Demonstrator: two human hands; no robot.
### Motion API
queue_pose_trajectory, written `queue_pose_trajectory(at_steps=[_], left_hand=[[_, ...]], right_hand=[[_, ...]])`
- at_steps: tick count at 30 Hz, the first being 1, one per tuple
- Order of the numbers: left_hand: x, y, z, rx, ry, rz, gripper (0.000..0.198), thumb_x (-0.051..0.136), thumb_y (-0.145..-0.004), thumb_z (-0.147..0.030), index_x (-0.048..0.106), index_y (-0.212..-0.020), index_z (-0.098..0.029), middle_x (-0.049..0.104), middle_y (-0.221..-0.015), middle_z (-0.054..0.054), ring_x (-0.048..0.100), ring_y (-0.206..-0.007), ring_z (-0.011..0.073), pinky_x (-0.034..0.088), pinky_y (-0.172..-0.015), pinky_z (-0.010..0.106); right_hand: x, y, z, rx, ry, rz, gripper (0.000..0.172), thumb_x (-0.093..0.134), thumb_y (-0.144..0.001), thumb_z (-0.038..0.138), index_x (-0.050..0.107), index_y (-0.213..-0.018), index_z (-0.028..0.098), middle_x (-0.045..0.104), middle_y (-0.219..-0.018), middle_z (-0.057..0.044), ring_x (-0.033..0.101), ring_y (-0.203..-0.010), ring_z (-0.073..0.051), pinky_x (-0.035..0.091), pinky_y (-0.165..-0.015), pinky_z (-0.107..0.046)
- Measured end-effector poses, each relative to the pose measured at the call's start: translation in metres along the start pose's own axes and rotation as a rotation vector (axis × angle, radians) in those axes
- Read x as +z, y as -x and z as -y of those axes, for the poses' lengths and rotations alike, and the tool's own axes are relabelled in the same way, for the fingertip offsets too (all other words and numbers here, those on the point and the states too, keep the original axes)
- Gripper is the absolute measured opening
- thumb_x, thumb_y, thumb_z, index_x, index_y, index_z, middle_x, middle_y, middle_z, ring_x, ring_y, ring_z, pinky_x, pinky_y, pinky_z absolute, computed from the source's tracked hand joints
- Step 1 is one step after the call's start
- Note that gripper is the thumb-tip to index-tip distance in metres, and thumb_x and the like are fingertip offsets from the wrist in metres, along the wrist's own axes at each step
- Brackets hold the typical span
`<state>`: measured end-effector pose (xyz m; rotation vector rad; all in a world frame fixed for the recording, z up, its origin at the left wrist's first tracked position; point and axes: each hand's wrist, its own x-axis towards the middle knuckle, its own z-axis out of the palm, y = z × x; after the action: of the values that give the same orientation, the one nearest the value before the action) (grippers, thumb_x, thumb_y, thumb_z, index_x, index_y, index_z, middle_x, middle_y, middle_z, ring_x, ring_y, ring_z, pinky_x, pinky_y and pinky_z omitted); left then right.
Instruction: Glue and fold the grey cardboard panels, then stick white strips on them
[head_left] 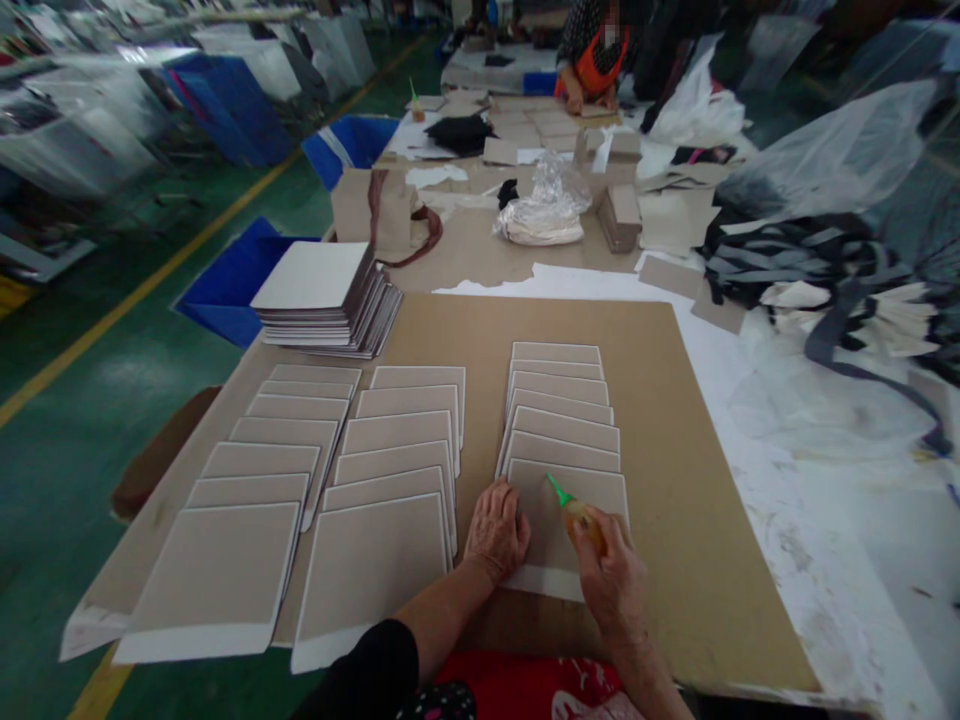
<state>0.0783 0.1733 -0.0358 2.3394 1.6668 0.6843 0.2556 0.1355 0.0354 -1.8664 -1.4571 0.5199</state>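
Observation:
My right hand [616, 575] is wrapped round a small squeeze glue bottle [583, 522] with amber contents. Its green nozzle points up and left, with the tip over the front beige panel [544, 535] of the right-hand row. My left hand [495, 530] rests at that panel's left edge, fingers lying on it and holding nothing. Behind this panel, several more panels [562, 412] overlap in a stepped row. Two further stepped rows lie to the left, a middle row [382, 550] and an outer row [217, 560], each with a pale strip along its front edge.
A tall stack of panels [315, 280] stands at the table's far left, beside a blue bin [232, 280]. Brown board [675, 560] covers the worktop. Dark fabric strips [802, 255] and plastic bags lie on the right. Beyond, a person in an orange apron [604, 65] works.

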Motion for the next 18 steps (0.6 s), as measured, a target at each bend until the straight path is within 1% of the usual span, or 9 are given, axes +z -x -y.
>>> queue_pose_trajectory(at_steps=[7, 12, 15, 18], left_hand=[[-0.001, -0.001, 0.0, 0.011, 0.018, -0.009, 0.04, 0.057, -0.079, -0.015, 0.051, -0.119, -0.018, 0.056, -0.12, 0.013, 0.049, -0.125, 0.0319, 0.047, -0.103, 0.051], [-0.002, -0.001, 0.0, 0.021, 0.023, -0.011, 0.042, 0.055, -0.08, -0.013, 0.049, -0.122, -0.019, 0.056, -0.121, 0.013, 0.048, -0.127, 0.03, 0.046, -0.105, 0.049], [-0.002, -0.001, 0.0, 0.022, 0.015, -0.009, 0.042, 0.055, -0.081, -0.013, 0.049, -0.122, -0.019, 0.056, -0.121, 0.013, 0.049, -0.127, 0.03, 0.047, -0.104, 0.05], [-0.001, -0.001, 0.0, 0.024, 0.006, -0.005, 0.04, 0.055, -0.081, -0.014, 0.05, -0.121, -0.019, 0.056, -0.122, 0.014, 0.049, -0.127, 0.0312, 0.047, -0.103, 0.052]], right_hand=[[0.021, -0.001, 0.012, -0.047, -0.111, 0.057, 0.029, 0.047, -0.099, 0.042, 0.063, -0.111, 0.022, 0.064, -0.097, -0.007, 0.064, -0.085, -0.022, 0.049, -0.075, -0.032], [0.036, -0.004, 0.018, -0.021, -0.218, 0.057, 0.028, 0.051, -0.095, 0.041, 0.064, -0.11, 0.021, 0.064, -0.096, -0.007, 0.064, -0.086, -0.022, 0.051, -0.078, -0.034], [0.037, -0.003, 0.019, 0.03, -0.291, 0.033, 0.028, 0.055, -0.093, 0.042, 0.065, -0.109, 0.021, 0.065, -0.096, -0.007, 0.063, -0.088, -0.022, 0.051, -0.079, -0.035], [0.027, -0.002, 0.011, 0.131, -0.357, -0.033, 0.029, 0.055, -0.093, 0.045, 0.064, -0.108, 0.021, 0.066, -0.098, -0.007, 0.063, -0.088, -0.022, 0.052, -0.078, -0.035]])
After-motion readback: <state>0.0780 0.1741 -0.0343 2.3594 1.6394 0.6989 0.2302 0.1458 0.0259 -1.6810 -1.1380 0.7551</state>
